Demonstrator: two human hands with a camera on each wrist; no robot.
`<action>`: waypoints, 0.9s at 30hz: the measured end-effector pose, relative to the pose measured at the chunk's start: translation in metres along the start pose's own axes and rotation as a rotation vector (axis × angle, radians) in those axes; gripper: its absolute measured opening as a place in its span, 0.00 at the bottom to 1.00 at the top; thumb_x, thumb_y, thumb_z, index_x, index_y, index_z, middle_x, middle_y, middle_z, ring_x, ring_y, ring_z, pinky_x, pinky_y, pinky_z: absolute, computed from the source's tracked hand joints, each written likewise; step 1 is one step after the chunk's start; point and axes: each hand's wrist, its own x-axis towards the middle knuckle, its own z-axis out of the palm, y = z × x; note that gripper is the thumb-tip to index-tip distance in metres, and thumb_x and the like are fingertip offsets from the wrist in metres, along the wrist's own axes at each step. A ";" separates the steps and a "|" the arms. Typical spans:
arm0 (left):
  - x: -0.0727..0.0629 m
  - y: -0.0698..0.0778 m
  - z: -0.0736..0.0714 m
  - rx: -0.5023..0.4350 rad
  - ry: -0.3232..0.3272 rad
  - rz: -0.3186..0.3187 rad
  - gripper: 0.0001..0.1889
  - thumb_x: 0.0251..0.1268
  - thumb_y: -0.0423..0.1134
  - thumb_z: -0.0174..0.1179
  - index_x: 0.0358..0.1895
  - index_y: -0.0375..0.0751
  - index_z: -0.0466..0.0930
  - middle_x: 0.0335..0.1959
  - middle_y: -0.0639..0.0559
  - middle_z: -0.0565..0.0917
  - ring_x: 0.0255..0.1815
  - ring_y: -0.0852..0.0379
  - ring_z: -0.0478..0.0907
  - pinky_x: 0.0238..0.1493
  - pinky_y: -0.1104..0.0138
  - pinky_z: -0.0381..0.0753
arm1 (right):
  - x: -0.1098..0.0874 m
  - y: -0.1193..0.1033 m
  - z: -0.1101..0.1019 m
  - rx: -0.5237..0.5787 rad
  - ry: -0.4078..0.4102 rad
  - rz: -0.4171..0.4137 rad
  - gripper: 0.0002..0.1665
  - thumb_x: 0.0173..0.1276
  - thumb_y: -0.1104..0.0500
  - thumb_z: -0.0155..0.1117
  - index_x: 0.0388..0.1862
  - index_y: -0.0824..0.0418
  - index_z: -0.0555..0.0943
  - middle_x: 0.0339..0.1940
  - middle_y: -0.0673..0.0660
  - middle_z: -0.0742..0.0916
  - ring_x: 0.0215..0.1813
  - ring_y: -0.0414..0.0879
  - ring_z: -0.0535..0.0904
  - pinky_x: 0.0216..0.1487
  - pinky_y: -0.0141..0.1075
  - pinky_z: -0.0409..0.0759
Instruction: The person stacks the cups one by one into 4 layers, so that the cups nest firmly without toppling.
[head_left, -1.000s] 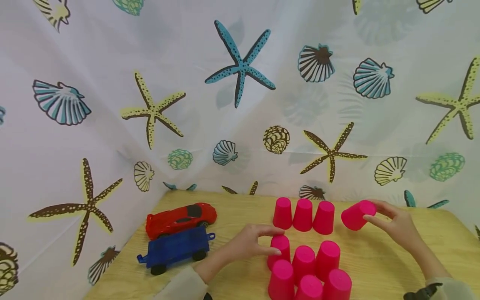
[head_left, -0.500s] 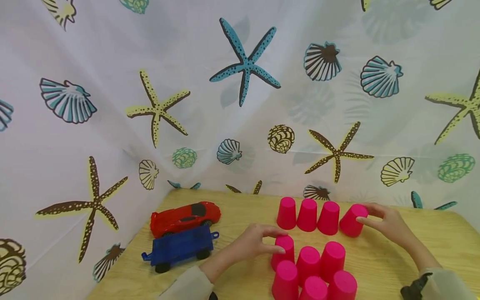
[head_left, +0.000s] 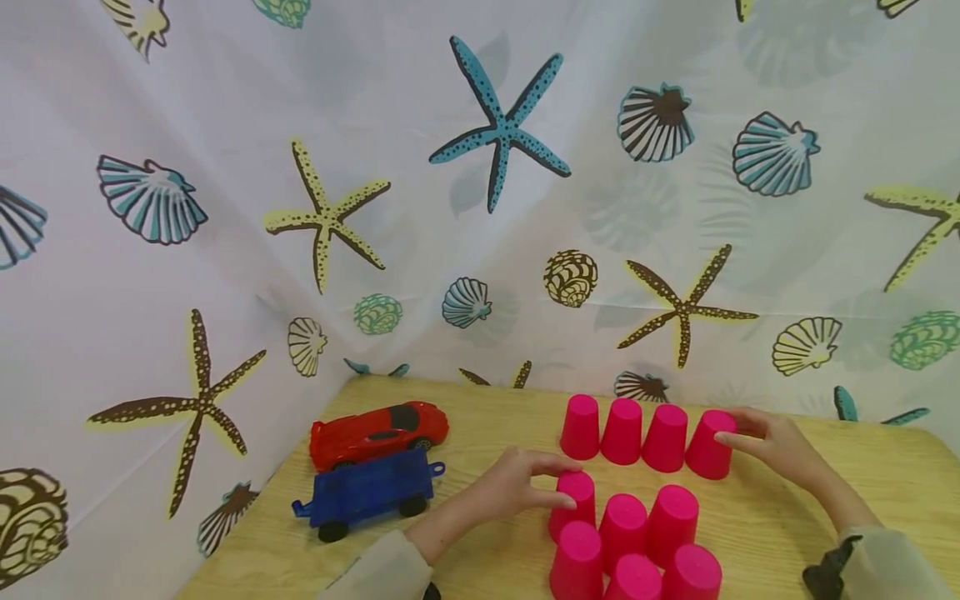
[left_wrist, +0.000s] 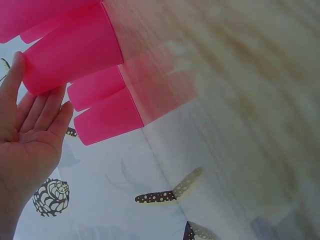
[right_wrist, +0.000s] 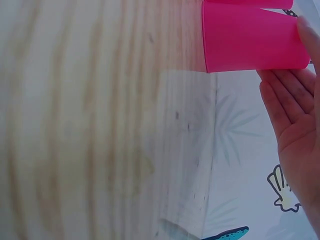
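Upside-down pink cups stand in three rows on the table in the head view. My right hand (head_left: 780,450) holds the rightmost cup (head_left: 707,454) of the back row, thumb on the near side. In the right wrist view that cup (right_wrist: 255,37) has its rim on the wood, fingers behind it. My left hand (head_left: 513,483) grips the left cup (head_left: 582,515) of the middle row near its top. The left wrist view shows this cup (left_wrist: 75,55) between thumb and fingers, with other cups (left_wrist: 107,117) beyond it. The front row (head_left: 576,562) is partly cut off.
Left of the cups lie a red toy car (head_left: 378,433) and a blue toy trailer (head_left: 367,492), close together. A white curtain (head_left: 420,225) printed with shells and starfish hangs along the back and left of the wooden table (head_left: 480,417).
My right hand has brought its tilted cup down and left, setting it upright at the end of the back row. The left hand keeps its place on its cup. The view has shifted slightly.
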 end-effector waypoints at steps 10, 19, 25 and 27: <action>-0.001 0.000 0.000 -0.015 -0.006 0.001 0.25 0.57 0.43 0.70 0.59 0.45 0.81 0.54 0.49 0.86 0.58 0.57 0.83 0.62 0.56 0.80 | 0.000 -0.005 -0.002 0.012 -0.030 0.004 0.32 0.65 0.48 0.68 0.61 0.68 0.76 0.55 0.68 0.85 0.57 0.64 0.81 0.51 0.45 0.86; -0.002 -0.002 -0.007 0.012 -0.006 -0.006 0.25 0.56 0.45 0.71 0.59 0.48 0.81 0.55 0.52 0.86 0.58 0.57 0.82 0.62 0.55 0.80 | -0.014 -0.013 -0.012 -0.032 0.110 -0.053 0.36 0.66 0.48 0.67 0.68 0.63 0.71 0.62 0.65 0.81 0.61 0.37 0.77 0.54 0.22 0.78; -0.005 0.002 -0.033 0.003 0.111 0.004 0.27 0.54 0.47 0.72 0.59 0.48 0.81 0.55 0.53 0.86 0.58 0.54 0.82 0.63 0.53 0.79 | -0.034 -0.029 -0.019 -0.011 0.217 -0.170 0.32 0.63 0.57 0.71 0.66 0.58 0.74 0.58 0.31 0.79 0.55 0.10 0.64 0.50 0.08 0.65; -0.004 0.007 -0.045 -0.006 0.170 0.019 0.27 0.54 0.47 0.72 0.60 0.46 0.81 0.55 0.52 0.86 0.58 0.52 0.82 0.64 0.53 0.78 | -0.042 -0.035 -0.020 0.007 0.231 -0.202 0.33 0.62 0.60 0.71 0.66 0.58 0.74 0.56 0.21 0.75 0.56 0.11 0.66 0.51 0.08 0.66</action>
